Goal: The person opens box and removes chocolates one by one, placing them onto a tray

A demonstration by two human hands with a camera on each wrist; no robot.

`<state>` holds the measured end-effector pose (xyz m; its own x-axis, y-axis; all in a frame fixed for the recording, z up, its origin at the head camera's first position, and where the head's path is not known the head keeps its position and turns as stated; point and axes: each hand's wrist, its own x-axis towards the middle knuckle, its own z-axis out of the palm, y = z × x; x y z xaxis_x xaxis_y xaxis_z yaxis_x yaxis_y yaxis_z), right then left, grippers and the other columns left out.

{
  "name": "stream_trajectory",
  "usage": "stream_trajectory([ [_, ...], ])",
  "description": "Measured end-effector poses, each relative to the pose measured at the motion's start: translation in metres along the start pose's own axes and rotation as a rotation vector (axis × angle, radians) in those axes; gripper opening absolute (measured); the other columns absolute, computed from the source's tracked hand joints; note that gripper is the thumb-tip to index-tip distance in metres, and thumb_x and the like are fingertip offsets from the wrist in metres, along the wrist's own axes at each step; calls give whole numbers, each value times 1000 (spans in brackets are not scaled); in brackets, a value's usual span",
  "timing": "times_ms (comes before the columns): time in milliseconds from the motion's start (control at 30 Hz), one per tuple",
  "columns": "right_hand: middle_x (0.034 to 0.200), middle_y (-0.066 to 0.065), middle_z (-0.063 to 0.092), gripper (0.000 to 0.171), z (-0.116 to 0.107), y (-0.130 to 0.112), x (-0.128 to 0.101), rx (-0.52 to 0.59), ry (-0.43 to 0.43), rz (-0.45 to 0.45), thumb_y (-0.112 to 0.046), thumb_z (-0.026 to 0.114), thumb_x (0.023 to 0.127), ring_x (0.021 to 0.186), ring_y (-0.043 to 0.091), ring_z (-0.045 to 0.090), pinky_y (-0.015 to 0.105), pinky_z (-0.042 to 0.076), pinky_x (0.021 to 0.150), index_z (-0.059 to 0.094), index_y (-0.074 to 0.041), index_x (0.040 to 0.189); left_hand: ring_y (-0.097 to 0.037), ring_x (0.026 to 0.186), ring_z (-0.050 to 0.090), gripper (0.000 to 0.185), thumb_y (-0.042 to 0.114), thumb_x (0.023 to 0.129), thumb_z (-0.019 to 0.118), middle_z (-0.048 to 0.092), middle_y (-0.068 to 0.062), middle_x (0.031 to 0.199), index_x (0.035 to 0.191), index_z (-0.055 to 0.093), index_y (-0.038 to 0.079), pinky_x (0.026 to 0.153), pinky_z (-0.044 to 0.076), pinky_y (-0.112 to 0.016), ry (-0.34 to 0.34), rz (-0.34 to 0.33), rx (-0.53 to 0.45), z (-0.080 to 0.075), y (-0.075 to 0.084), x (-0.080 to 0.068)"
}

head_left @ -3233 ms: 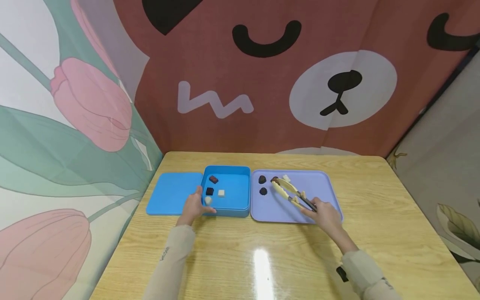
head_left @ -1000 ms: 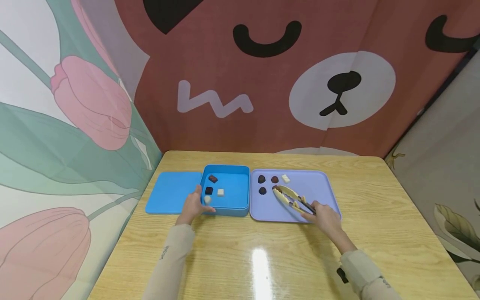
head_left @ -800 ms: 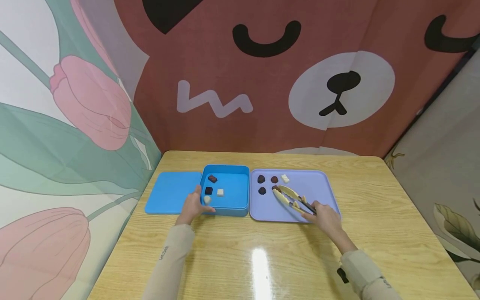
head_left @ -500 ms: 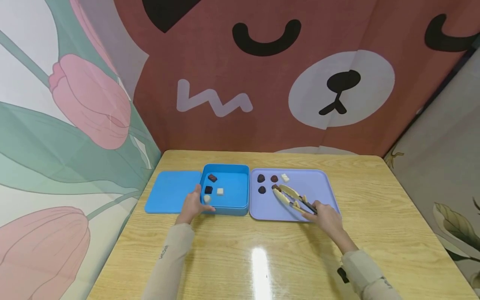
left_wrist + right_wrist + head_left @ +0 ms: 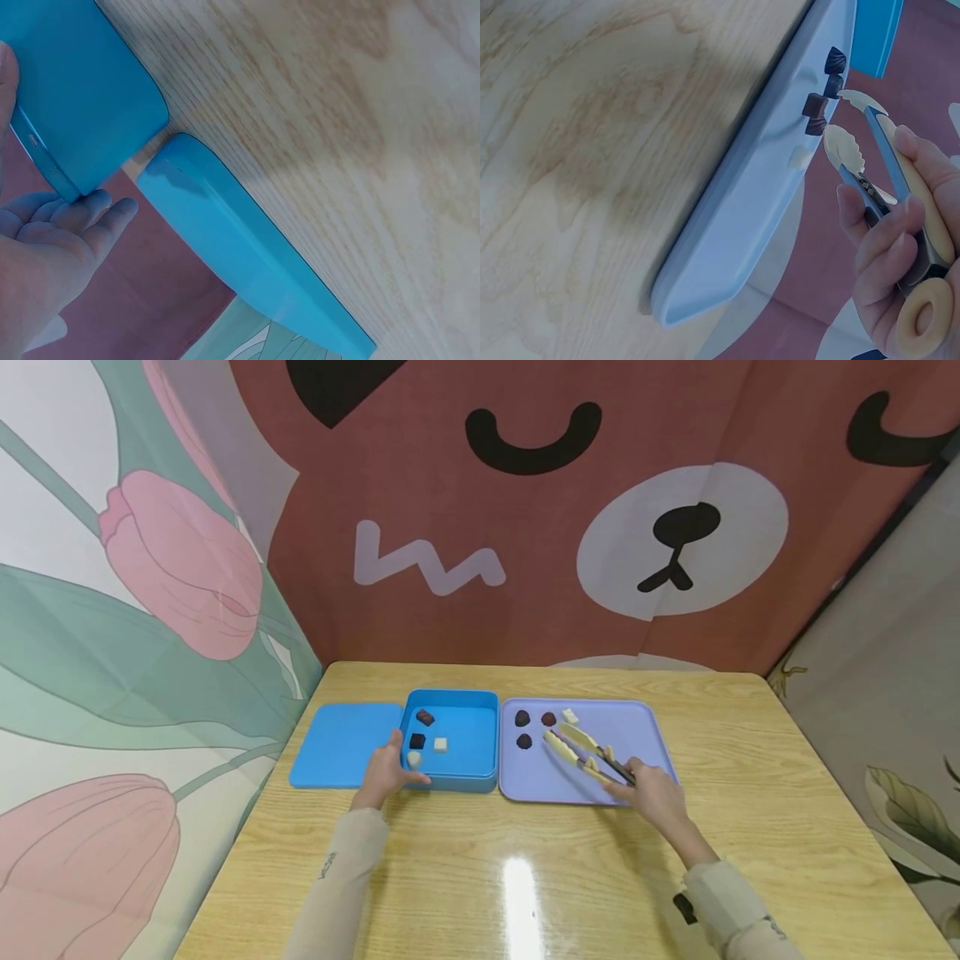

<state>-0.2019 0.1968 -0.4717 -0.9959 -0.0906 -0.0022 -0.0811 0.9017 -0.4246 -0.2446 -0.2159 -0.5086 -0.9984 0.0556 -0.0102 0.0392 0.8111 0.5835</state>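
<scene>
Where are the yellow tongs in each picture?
Head view: the tongs are over the purple tray, held by the right hand.
Left wrist view: not in it.
Right wrist view: the tongs are at the right, tips open above the chocolates.
Shared landmark: the purple tray, in the head and right wrist views.

Bare table (image 5: 525, 877) in front; box (image 5: 450, 777) wall and tray (image 5: 585, 793) rim block low passes
</scene>
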Motion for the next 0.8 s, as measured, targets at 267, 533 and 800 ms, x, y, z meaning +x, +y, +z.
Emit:
stream_trajectory([
  [267, 57, -1, 46, 45, -1, -8, 2, 15, 36, -29, -41, 69, 75, 47, 15, 40, 27, 29, 39, 60, -2, 96, -42, 122, 30, 110, 30, 59, 83, 22, -29, 139, 138, 18, -10, 93, 36, -48, 18, 20, -16, 1, -1, 0],
  [533, 58, 0, 44, 52, -1, -19, 6, 78, 21, -52, -46, 67, 75, 49, 14, 38, 27, 28, 41, 59, -1, 100, -43, 120, 33, 111, 30, 59, 83, 24, -30, 138, 138, 17, -11, 91, 38, -48, 18, 22, -2, 0, 1, -2],
  [800, 56, -1, 42, 42, 0, -36, 13, 86, 37, -70, -38, 70, 74, 50, 15, 38, 27, 28, 40, 60, -4, 96, -43, 119, 34, 110, 29, 60, 83, 26, -31, 136, 138, 17, -11, 90, 39, -49, 17, 17, -1, -1, 1, -2],
])
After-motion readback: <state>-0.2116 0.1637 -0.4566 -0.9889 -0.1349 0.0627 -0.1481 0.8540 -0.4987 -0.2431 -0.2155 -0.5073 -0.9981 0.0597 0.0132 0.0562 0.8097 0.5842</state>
